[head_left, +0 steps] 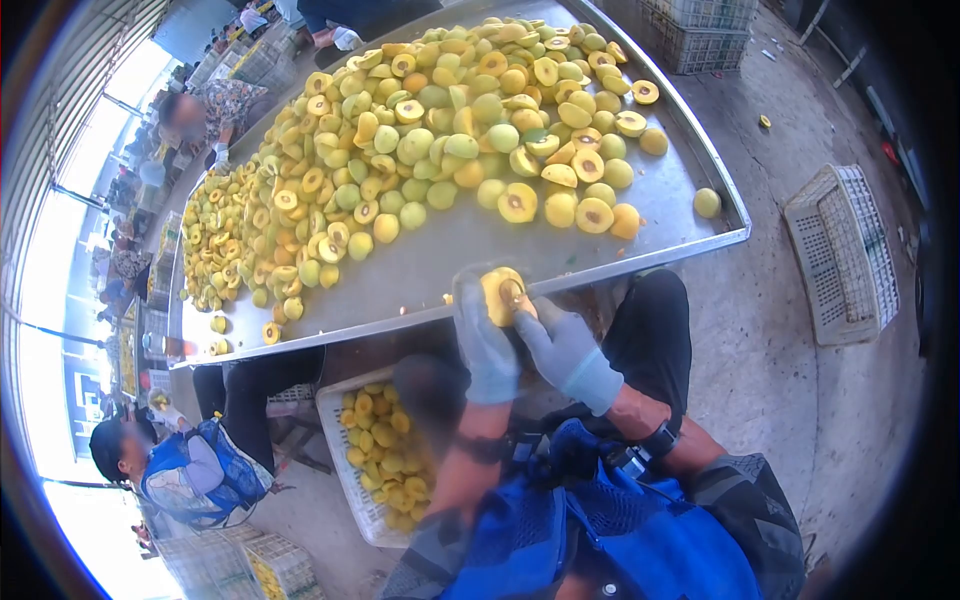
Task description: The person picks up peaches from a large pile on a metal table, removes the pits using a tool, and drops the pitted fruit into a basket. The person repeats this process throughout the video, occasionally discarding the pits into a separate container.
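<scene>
My left hand point(487, 345), in a pale grey glove, is closed round a cut yellow peach point(496, 297) just off the table's near edge. The brown middle of the fruit faces up and to the right. My right hand point(568, 350), gloved too, has its fingers closed against that brown middle; whether they pinch the stone or a small tool is hidden. Above my hands, a large heap of halved and whole yellow-green peaches point(425, 150) covers much of the metal table point(450, 262).
A white crate point(335, 440) of peach halves stands on the floor below the table, left of my legs. Another plastic crate point(845, 255) lies at the right, and stacked crates point(700, 40) stand behind. Co-workers sit along the left side; one gloved hand point(346, 39) shows at the far edge.
</scene>
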`<state>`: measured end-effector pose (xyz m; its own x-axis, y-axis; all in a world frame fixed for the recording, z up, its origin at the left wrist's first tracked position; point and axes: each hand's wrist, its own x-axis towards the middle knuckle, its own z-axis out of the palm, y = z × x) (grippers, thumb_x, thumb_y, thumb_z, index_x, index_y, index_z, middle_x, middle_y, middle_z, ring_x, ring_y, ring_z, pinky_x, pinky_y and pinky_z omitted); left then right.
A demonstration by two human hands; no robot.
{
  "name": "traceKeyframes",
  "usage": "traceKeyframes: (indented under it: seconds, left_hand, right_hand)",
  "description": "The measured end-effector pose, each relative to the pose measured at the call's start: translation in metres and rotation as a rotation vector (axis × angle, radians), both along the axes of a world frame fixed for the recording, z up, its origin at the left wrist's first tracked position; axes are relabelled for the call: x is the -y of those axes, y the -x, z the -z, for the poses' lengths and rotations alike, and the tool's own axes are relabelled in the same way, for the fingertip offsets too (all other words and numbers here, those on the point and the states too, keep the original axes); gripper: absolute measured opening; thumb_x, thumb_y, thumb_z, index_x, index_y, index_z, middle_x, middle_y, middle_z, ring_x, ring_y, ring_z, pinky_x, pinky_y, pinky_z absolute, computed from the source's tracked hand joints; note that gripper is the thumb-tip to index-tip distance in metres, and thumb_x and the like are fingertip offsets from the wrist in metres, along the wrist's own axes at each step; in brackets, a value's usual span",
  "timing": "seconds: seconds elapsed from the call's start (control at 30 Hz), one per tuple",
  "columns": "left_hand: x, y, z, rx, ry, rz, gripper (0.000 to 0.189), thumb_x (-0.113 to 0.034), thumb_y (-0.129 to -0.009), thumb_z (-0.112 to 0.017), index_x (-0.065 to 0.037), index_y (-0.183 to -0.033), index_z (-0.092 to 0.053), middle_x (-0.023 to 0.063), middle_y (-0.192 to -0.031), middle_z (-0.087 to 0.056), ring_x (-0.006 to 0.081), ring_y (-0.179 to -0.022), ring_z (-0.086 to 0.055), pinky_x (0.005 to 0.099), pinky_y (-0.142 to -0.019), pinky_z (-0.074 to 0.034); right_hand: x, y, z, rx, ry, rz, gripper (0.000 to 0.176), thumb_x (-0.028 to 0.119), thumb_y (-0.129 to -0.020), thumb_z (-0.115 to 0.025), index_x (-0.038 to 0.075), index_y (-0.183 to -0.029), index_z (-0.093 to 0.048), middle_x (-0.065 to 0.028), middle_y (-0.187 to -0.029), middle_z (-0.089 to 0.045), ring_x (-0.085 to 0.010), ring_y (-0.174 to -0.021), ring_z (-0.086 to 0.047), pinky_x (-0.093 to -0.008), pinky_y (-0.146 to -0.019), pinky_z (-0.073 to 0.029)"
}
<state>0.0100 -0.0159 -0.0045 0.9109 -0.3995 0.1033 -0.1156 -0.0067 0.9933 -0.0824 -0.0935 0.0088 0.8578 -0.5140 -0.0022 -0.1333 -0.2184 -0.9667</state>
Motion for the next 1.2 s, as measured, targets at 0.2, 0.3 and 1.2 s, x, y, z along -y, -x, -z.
traceKeyframes:
  seconds: [0.2, 0.3, 1.2]
  left_hand:
    - [0.001, 0.007, -0.025, -0.167, 0.118, -0.051, 0.030, -0.019, -0.108, -0.034, 0.001, -0.108, -0.056, 0.0113, -0.107, -0.062, 0.0189, -0.096, -0.064, 0.0332, -0.086, -0.057]
    - [0.004, 0.009, -0.029, -0.254, 0.246, -0.076, 0.030, -0.020, -0.107, -0.036, 0.001, -0.106, -0.058, 0.0104, -0.104, -0.064, 0.0191, -0.094, -0.065, 0.0326, -0.085, -0.056]
    - [-0.005, 0.018, -0.036, -0.458, 0.482, 0.054, 0.036, -0.026, -0.105, -0.044, 0.002, -0.110, -0.066, 0.0148, -0.096, -0.070, 0.0216, -0.077, -0.069, 0.0317, -0.070, -0.058]
  right_hand:
    - [-0.006, -0.001, 0.004, -0.019, 0.013, -0.024, 0.034, 0.029, -0.107, -0.051, -0.003, -0.108, -0.063, -0.0268, -0.083, -0.068, -0.0412, -0.075, -0.066, -0.0457, -0.069, -0.049]
    - [-0.007, 0.000, 0.002, -0.040, 0.009, -0.023, 0.035, 0.030, -0.107, -0.051, -0.003, -0.107, -0.063, -0.0265, -0.082, -0.068, -0.0414, -0.075, -0.067, -0.0455, -0.069, -0.050]
    - [0.018, 0.017, -0.025, -0.255, -1.014, -0.377, 0.047, 0.052, -0.109, -0.038, 0.014, -0.086, -0.052, 0.0077, -0.058, -0.037, -0.0040, -0.040, -0.031, -0.0221, -0.036, -0.022]
